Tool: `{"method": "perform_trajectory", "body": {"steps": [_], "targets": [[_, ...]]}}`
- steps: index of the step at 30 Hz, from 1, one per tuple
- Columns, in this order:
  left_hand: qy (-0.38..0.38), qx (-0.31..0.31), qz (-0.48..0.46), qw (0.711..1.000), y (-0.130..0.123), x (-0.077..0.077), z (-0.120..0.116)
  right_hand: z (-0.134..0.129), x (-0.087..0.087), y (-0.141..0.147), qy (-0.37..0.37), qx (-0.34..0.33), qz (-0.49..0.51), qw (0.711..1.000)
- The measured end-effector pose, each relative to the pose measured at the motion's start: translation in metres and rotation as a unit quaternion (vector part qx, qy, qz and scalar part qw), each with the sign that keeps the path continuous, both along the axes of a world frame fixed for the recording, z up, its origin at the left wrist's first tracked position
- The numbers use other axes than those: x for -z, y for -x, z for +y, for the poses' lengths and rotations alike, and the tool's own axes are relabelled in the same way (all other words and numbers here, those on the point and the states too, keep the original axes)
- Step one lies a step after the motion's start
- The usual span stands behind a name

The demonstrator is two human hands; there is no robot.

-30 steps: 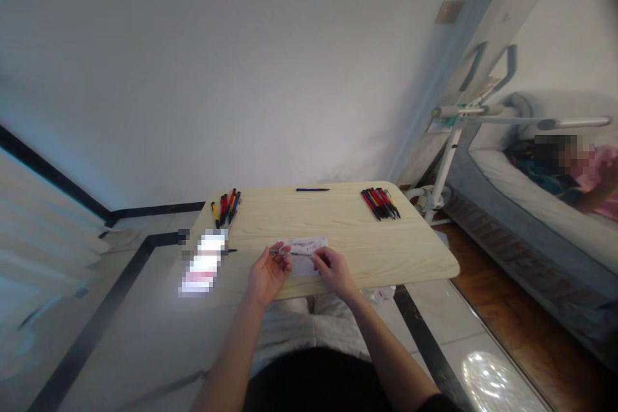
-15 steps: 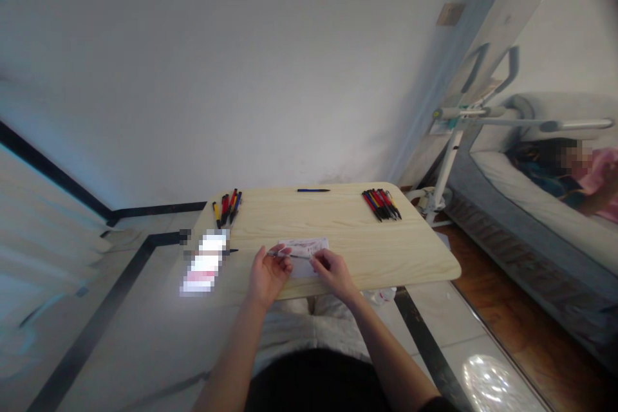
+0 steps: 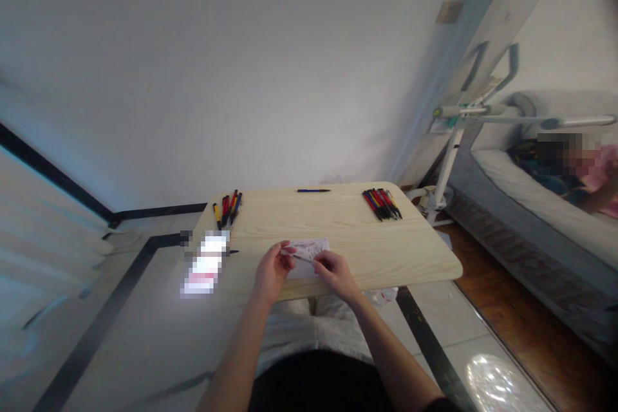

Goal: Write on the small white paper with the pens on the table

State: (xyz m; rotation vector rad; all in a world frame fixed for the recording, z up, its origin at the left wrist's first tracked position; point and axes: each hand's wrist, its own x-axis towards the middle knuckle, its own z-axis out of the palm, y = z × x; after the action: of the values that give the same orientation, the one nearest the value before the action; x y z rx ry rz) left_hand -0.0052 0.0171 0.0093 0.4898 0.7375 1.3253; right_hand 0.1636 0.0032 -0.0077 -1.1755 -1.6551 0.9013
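Between my hands, above the near edge of the table, is a thin pen refill (image 3: 303,259), slanting down slightly to the right. My left hand (image 3: 275,270) pinches its left end, and the fingertips partly cover it. On the other side, my right hand (image 3: 335,273) grips the right end between thumb and fingers. Beneath lies a white sheet of paper (image 3: 316,246) with dark and reddish scribbles, partly hidden by the hands. A single blue pen (image 3: 313,190) rests near the far edge of the table.
The pale wooden table (image 3: 410,251) stands against a wall. A pen bundle (image 3: 381,204) lies at the right, several loose pens (image 3: 228,207) at the left, beside a bright pixelated patch (image 3: 206,264). Exercise equipment (image 3: 449,161) and a sofa with a person lie right.
My left hand has shifted slightly right and its fingers have closed further. The refill is now more tilted, its right end lower. The pens on the table have stayed put.
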Motion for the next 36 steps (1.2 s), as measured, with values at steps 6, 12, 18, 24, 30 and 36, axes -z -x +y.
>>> {"method": "perform_trajectory", "body": {"steps": [6,12,18,24,30,36], "targets": [[-0.038,-0.021,0.121,0.992,-0.006,-0.009,0.006,0.000,-0.002,0.000,0.004,-0.009,0.001,1.000],[-0.125,-0.041,0.291,0.948,-0.017,-0.018,0.009,0.000,-0.001,0.000,0.009,-0.012,0.005,1.000],[-0.174,-0.028,0.369,0.912,-0.033,-0.028,0.012,0.002,0.004,0.000,0.017,-0.006,0.007,1.000],[-0.234,0.009,0.497,0.836,-0.043,-0.038,0.012,0.003,0.004,0.001,0.017,-0.006,0.024,1.000],[-0.299,0.109,0.541,0.779,-0.042,-0.052,0.005,0.001,-0.001,0.003,0.024,-0.034,0.074,0.996],[-0.251,-0.014,0.598,0.761,-0.007,-0.030,0.011,0.002,0.002,0.000,0.028,0.010,0.023,0.999]]}}
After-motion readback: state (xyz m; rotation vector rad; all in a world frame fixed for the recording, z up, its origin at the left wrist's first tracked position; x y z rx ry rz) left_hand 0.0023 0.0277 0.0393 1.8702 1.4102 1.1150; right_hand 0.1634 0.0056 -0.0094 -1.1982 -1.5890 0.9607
